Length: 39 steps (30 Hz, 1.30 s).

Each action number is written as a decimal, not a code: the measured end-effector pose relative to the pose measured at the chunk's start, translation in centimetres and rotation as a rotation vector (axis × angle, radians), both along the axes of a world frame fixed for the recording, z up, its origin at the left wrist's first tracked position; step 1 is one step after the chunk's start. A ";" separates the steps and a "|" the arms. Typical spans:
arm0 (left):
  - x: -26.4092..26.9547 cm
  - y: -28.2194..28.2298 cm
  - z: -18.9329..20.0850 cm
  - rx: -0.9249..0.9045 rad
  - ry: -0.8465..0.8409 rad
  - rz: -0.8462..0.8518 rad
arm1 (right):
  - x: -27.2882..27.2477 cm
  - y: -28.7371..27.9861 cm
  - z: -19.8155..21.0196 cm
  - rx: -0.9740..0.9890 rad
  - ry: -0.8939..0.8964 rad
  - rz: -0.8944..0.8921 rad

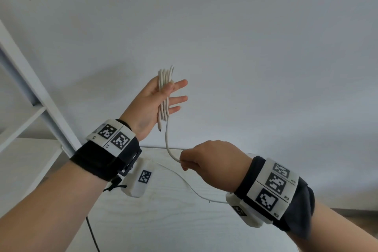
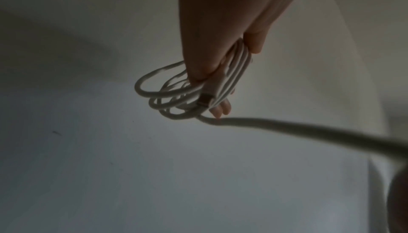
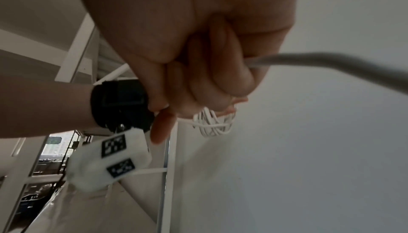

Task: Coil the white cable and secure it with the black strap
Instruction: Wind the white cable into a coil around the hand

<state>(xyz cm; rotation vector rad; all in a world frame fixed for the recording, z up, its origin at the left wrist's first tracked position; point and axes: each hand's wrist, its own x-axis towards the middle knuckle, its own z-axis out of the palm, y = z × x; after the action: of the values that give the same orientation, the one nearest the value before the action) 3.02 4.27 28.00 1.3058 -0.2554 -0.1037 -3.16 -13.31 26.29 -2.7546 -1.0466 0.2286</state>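
The white cable (image 1: pixel 163 92) is gathered in several long loops against my raised left hand (image 1: pixel 173 90), whose thumb pins the bundle to the palm while the fingers stick out straight. In the left wrist view the loops (image 2: pixel 234 76) and a metal-tipped connector (image 2: pixel 204 101) hang by that hand (image 2: pixel 220 53). From the bundle's lower end one strand drops to my right hand (image 1: pixel 184 162), which pinches it in a closed fist; the cable (image 3: pixel 331 62) leaves that fist (image 3: pixel 209 72) to the right. The slack trails over the table (image 1: pixel 163 227). No black strap shows in any view.
A white shelf frame (image 1: pixel 30 88) slants up at the left, close to my left forearm. A plain white wall (image 1: pixel 245 26) fills the background. A thin black cord (image 1: pixel 92 231) hangs from the left wrist mount over the table's near left.
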 end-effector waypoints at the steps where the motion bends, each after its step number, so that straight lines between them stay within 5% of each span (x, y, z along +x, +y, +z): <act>1: -0.1 -0.2 -0.2 0.032 0.003 -0.002 | -0.1 0.0 0.4 0.010 -0.001 0.008; 15: -3.0 -2.5 -1.0 0.390 -0.066 -0.118 | 1.6 -0.9 4.1 0.220 -0.136 0.021; 29: -3.9 -2.8 -1.4 0.390 0.061 -0.182 | 3.6 -1.7 4.4 0.241 -0.177 -0.045; 34: -4.2 -2.6 -1.5 0.496 0.028 -0.227 | 4.6 -2.3 4.3 0.363 -0.227 -0.166; 39: -4.4 -2.5 -1.8 0.412 0.060 -0.279 | 5.7 -3.0 3.9 0.453 -0.187 -0.241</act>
<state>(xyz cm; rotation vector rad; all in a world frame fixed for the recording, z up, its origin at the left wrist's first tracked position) -1.38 1.75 26.17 1.6662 -0.3781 -0.4508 2.56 -16.29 30.20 -2.4795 -0.6853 -0.2733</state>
